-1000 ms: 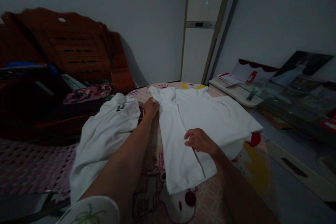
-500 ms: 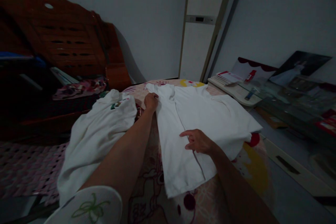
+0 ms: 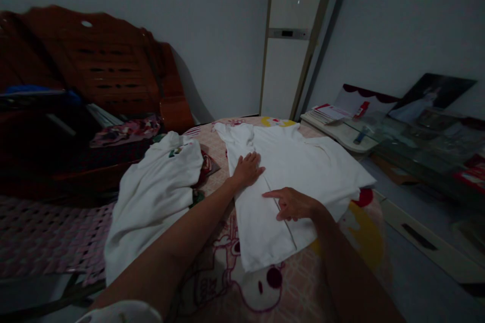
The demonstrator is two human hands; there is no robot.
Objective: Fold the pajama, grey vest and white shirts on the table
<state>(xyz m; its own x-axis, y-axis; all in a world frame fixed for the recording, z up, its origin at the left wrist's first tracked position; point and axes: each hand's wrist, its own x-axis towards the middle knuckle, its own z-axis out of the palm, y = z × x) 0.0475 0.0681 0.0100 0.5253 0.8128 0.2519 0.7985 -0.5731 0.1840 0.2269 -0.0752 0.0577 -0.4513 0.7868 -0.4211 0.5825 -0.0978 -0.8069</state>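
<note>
A white shirt (image 3: 306, 161) lies spread on the round table, its left side folded inward so that a long edge runs down over the body. On that folded part my left hand (image 3: 248, 168) rests flat, fingers stretched out. Lower down, my right hand (image 3: 293, 204) touches the cloth by the fold's edge, index finger pointing left and the other fingers partly curled, with nothing gripped. A second white garment (image 3: 155, 197) with a small coloured print sits heaped at the table's left side.
A patterned pink tablecloth (image 3: 303, 287) covers the table. Behind on the left stands a wooden bench (image 3: 109, 65) with cloths on it. At the right is a glass-topped stand (image 3: 413, 146) with papers (image 3: 329, 112) and a framed picture (image 3: 432, 96). A tall white cabinet unit (image 3: 284, 70) stands at the back.
My left hand has let go of the shirt's far left edge and moved nearer and right, now lying flat on the folded part. My right hand has barely shifted.
</note>
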